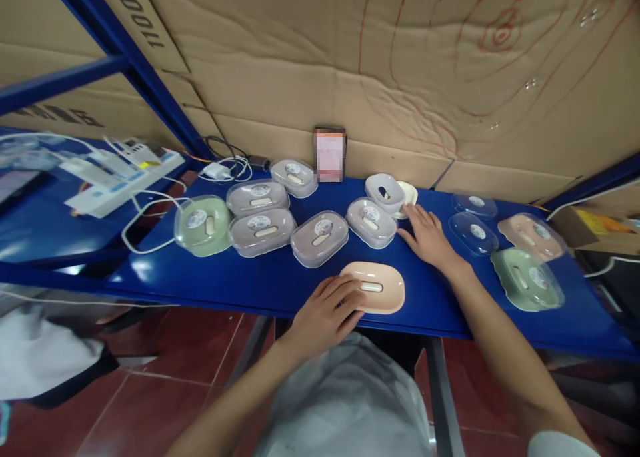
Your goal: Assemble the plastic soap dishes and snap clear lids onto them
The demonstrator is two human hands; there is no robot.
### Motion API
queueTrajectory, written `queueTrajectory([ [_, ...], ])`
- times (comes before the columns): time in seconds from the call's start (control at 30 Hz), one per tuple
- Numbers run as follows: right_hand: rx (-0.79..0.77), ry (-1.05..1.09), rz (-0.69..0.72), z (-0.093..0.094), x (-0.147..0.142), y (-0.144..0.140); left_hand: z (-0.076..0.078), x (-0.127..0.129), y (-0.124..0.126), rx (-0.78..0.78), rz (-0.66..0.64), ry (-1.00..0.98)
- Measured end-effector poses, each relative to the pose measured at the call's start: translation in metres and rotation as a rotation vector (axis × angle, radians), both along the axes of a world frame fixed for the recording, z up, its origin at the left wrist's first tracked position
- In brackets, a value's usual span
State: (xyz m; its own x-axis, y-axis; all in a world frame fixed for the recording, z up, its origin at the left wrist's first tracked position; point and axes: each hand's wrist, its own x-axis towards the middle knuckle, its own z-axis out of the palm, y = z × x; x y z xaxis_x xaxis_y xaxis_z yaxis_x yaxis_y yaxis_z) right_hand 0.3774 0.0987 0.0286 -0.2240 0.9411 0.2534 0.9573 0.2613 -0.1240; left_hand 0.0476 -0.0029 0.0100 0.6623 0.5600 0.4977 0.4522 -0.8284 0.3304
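Observation:
A peach oval soap dish with a slot in its middle lies near the table's front edge. My left hand is closed on its left end, fingers over the rim and thumb low at the near side. Beyond it, my right hand is open with fingers stretched out. Its fingertips are at a cream dish piece; whether they touch it I cannot tell. A grey dish without a visible lid partly covers that cream piece. Just left of my right hand sits a lidded grey soap dish.
Several lidded grey soap dishes and a green one stand leftward. On the right are clear lids, a peach dish and a green dish. A phone-like screen leans on the cardboard; a power strip carries cables.

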Motion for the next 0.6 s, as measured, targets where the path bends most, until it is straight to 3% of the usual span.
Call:
queueTrajectory([
  [0.17,0.069,-0.102,-0.136,-0.005,-0.005,-0.001,0.0,0.0,0.0,-0.003,0.001,0.012],
  [0.3,0.077,-0.095,-0.096,-0.005,0.014,-0.024,0.0,0.0,0.001,0.007,-0.001,-0.001],
  [0.37,0.11,-0.111,-0.208,-0.005,0.03,-0.036,0.001,0.0,0.001,0.005,-0.004,-0.009],
  [0.5,0.105,-0.098,-0.583,-0.011,0.054,-0.067,0.001,0.0,0.002,0.015,-0.009,-0.005],
  [0.6,0.088,-0.073,-0.532,-0.019,0.054,-0.091,0.0,0.0,0.001,-0.009,0.0,-0.021],
])
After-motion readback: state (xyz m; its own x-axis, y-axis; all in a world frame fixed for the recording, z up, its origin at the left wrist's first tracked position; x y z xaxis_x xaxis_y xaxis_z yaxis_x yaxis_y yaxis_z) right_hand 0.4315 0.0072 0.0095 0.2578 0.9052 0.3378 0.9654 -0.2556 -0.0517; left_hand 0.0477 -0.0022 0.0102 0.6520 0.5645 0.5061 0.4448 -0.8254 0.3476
